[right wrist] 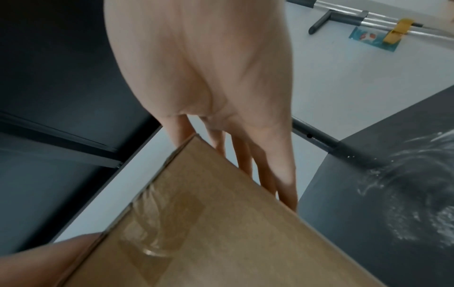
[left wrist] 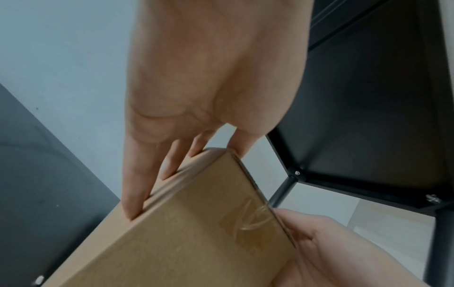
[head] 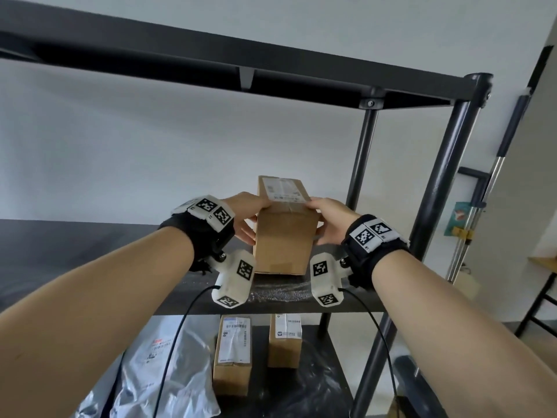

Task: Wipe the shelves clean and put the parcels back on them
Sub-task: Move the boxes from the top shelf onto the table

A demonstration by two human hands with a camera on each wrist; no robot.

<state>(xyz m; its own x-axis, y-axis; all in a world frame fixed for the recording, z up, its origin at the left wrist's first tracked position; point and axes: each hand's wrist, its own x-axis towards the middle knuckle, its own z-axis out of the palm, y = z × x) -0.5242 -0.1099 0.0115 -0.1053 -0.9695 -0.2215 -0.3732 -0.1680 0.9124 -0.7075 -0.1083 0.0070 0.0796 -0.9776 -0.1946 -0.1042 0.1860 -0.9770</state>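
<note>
Forearms fill the lower part of the head view, both reaching forward and slightly up, wrists strapped with marker-tagged camera mounts. Between the hands a cardboard parcel [head: 284,233] is clamped: the left hand [head: 247,217] is pressed on its left face with thumb at the top edge, the right hand [head: 327,220] likewise on the right face. In the wrist views the fingers [left wrist: 137,186] of the left hand are seen laid straight along the carton's side, thumb on the adjoining face, and the right hand's fingers [right wrist: 277,174] are extended down the opposite side. The parcel is held upright, label on top, just over the front part of the middle shelf [head: 90,267]; whether its base is touching the board cannot be told. A whitish smear [head: 280,292] is noted on the shelf directly below the hands. Step judged: replacing a parcel on the shelf. Next move calls for lowering it flat, sliding it back from the edge, then releasing both hands together. Below the hands, two small boxes [head: 232,354] and a grey mailer bag [head: 168,372] are seen on the lower shelf.
</note>
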